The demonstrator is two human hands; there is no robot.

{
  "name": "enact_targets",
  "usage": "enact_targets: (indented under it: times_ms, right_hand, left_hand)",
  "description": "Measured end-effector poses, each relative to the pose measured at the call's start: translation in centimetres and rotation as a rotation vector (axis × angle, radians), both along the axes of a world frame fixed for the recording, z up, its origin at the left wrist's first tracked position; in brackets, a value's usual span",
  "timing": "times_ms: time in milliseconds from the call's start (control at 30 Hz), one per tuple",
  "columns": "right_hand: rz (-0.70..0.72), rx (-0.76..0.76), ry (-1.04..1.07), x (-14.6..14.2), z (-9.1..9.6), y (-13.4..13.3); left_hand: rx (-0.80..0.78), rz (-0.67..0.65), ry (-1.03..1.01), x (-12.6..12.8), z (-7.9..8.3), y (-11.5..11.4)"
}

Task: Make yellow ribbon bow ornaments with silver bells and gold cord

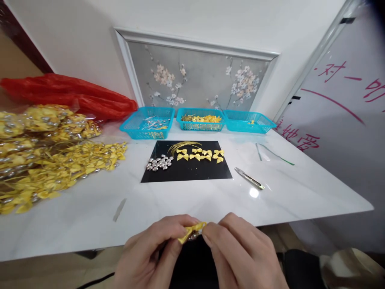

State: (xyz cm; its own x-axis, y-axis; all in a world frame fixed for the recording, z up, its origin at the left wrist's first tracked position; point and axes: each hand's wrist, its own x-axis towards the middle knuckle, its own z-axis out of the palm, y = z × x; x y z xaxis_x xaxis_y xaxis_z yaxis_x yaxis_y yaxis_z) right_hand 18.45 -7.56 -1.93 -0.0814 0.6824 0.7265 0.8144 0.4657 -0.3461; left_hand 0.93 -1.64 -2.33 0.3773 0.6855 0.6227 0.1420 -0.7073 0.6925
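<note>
My left hand [150,253] and my right hand [240,253] meet just below the table's front edge, both pinched on one small yellow ribbon bow [189,233]; a bit of silver shows under it. Farther back on the white table [90,208] lies a black mat [186,172]. It carries a cluster of silver beads [159,163], several yellow bows [200,154] and thin gold threads [180,146].
Three turquoise baskets [148,125] [200,119] [249,121] stand in a row at the back. Small snips [249,178] lie right of the mat. A big heap of yellow bows [60,168] and a red plastic bag [69,94] fill the left side. A whiteboard [339,120] leans at right.
</note>
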Motion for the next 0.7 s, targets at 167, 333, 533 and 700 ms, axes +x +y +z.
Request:
enact_targets:
  times_ms: [167, 333, 533, 700]
  right_hand:
    - [-0.044, 0.038, -0.102, 0.0, 0.6, 0.0]
    - [-0.062, 0.031, -0.126, 0.0, 1.2, -0.2]
    - [-0.059, 0.028, -0.134, 0.1, 1.4, -0.2]
    - [-0.058, 0.046, -0.026, -0.5, 0.6, -0.1]
  left_hand:
    - [0.01, -0.09, -0.048, -0.2, -0.2, 0.3]
    - [0.031, -0.153, -0.028, -0.5, 0.1, 0.4]
    - [0.064, -0.143, -0.021, -0.4, 0.6, 0.4]
    - [0.086, -0.116, -0.018, -0.5, -0.2, 0.2]
